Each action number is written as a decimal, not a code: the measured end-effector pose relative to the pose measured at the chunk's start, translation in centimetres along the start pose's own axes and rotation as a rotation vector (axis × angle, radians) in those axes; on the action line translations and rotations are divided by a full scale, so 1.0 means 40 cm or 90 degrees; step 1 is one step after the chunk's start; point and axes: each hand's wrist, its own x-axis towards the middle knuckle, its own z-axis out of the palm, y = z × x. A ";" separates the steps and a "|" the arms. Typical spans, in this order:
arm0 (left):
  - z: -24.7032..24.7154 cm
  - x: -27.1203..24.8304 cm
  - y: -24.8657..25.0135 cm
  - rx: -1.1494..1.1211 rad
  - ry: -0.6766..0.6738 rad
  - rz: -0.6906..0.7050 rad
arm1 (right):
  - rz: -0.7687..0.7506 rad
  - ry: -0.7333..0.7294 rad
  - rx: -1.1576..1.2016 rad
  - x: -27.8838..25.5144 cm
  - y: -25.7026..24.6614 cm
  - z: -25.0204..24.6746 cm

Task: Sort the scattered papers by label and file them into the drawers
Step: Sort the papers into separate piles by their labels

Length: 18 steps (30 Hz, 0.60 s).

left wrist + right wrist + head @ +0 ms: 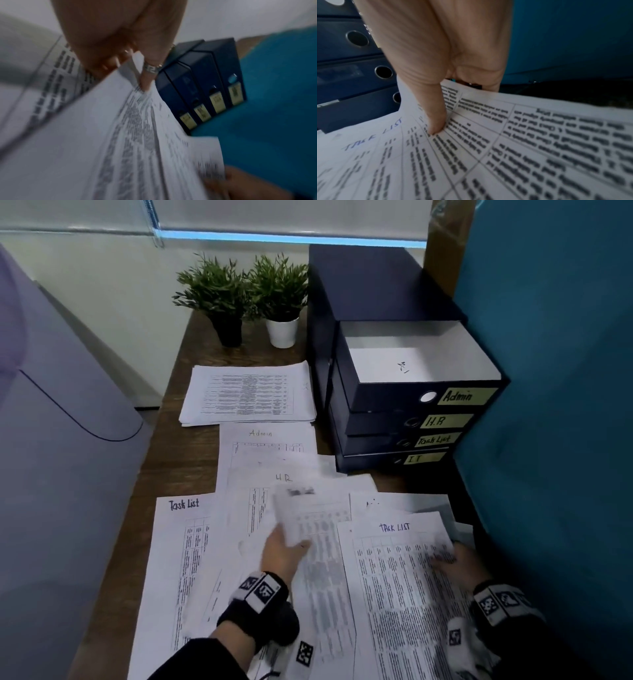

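Observation:
Printed sheets lie scattered over the wooden desk [191,453]. My left hand [286,537] pinches a lifted, motion-blurred sheet [298,508]; its label is unreadable. In the left wrist view the left hand [130,73] grips that sheet [85,135]. My right hand [445,559] holds the right edge of a sheet headed "TASK LIST" [404,583]. In the right wrist view its thumb [436,121] presses on top with fingers curled under the edge. The dark drawer unit [322,337] carries the labels Admin, H.R, Task List and IT. Its Admin drawer [394,400] is pulled out with paper inside.
A neat stack of papers [250,393] lies at the back, with loose sheets headed Admin [263,440], H.R [260,484] and Task List [178,559] nearer. Two potted plants [219,292] stand behind. A teal partition [548,405] closes the right side.

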 end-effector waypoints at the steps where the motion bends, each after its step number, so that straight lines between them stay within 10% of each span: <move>1: 0.007 -0.011 0.003 0.047 -0.084 0.044 | 0.003 0.007 0.000 0.002 0.000 0.000; 5: 0.025 -0.055 0.027 0.149 -0.243 0.131 | 0.004 0.024 -0.006 0.008 -0.002 -0.010; 18: -0.265 -0.011 0.199 -0.126 -0.118 0.248 | -0.206 -0.161 0.292 -0.187 -0.282 -0.126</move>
